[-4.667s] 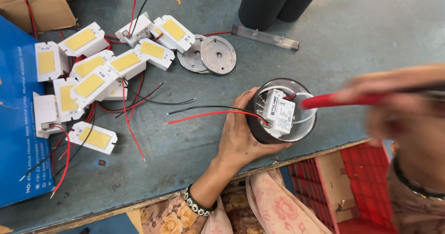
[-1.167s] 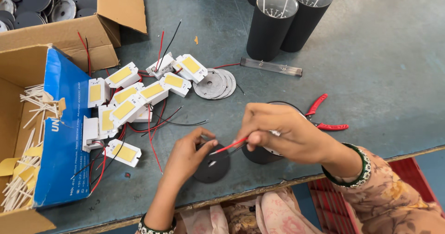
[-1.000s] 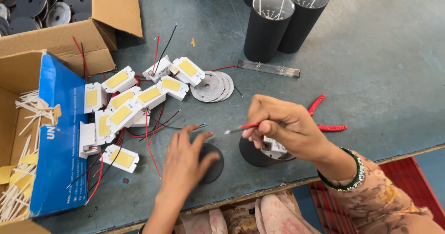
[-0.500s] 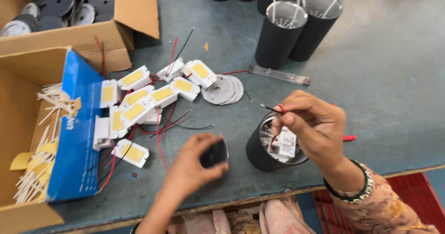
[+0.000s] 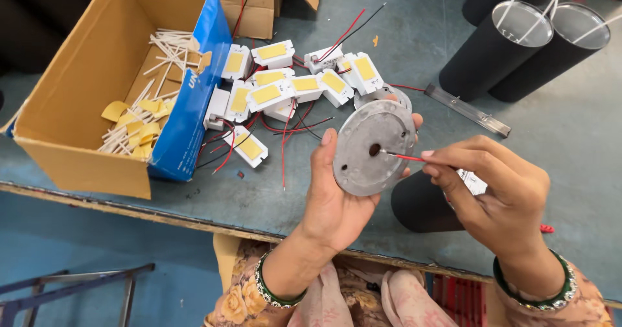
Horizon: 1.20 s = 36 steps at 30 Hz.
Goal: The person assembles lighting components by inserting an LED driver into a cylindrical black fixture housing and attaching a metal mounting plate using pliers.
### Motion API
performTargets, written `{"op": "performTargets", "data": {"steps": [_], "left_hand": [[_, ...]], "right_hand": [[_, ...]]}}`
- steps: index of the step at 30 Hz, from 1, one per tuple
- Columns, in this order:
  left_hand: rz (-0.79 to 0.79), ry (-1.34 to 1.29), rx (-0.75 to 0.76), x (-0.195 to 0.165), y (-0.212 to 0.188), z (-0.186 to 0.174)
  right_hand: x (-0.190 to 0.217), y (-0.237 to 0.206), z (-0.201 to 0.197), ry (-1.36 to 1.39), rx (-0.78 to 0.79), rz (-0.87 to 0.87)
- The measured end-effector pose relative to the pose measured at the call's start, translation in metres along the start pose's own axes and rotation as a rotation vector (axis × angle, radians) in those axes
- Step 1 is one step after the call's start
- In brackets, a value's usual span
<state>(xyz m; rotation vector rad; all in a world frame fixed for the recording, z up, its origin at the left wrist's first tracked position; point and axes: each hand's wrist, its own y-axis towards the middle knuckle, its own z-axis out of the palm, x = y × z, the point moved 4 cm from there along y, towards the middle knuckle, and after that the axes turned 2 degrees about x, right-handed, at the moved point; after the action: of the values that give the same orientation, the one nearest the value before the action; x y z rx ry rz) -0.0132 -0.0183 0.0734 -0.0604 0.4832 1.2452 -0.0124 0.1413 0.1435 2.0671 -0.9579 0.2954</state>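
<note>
The round grey metal disc is held up above the blue-grey counter, in front of the person's body and just above a black cylindrical housing standing at the counter's near edge. The left hand grasps the disc by its rim, thumb on the left edge and fingers wrapped behind its upper right edge. This edge hold looks sound; it leaves the face and centre hole clear.

Judged by appearance, the disc is stiff, cast or stamped metal, light enough for one hand and not fragile. Its dull, slightly mottled surface should give fair friction. It carries a dark centre hole and at least one smaller hole near the lower left.

The right hand has its fingers pinched on a thin red insulated wire, whose bared tip is at the centre hole. The wire is soft and flexible; it is best gripped close to the tip, as here, or it will likely buckle.

Further items on the counter:
- a cluster of white rectangular driver modules with yellow labels trailing red and black leads, beyond the disc;
- an open cardboard box with a blue side panel holding white sticks and yellow tabs, at left;
- two tall black tubes with white leads, upper right;
- a flat metal strip near them.
</note>
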Motion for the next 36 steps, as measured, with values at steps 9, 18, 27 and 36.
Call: {"op": "performTargets", "data": {"steps": [9,18,27,36], "left_hand": [[0.053,0.088,-0.015,0.001,-0.003,0.0],[0.469,0.928,0.016,0.005,-0.02,0.005],[0.478,0.745,0.018,0.03,-0.007,0.0],[0.484,0.587,0.087,0.049,0.017,-0.001]], "right_hand": [[0.003,0.001,0.01,-0.22,0.022,-0.123],[0.005,-0.003,0.006,-0.137,-0.036,-0.102],[0.003,-0.016,-0.01,-0.121,-0.076,-0.073],[-0.055,-0.088,-0.044,-0.013,-0.3,0.209]]}}
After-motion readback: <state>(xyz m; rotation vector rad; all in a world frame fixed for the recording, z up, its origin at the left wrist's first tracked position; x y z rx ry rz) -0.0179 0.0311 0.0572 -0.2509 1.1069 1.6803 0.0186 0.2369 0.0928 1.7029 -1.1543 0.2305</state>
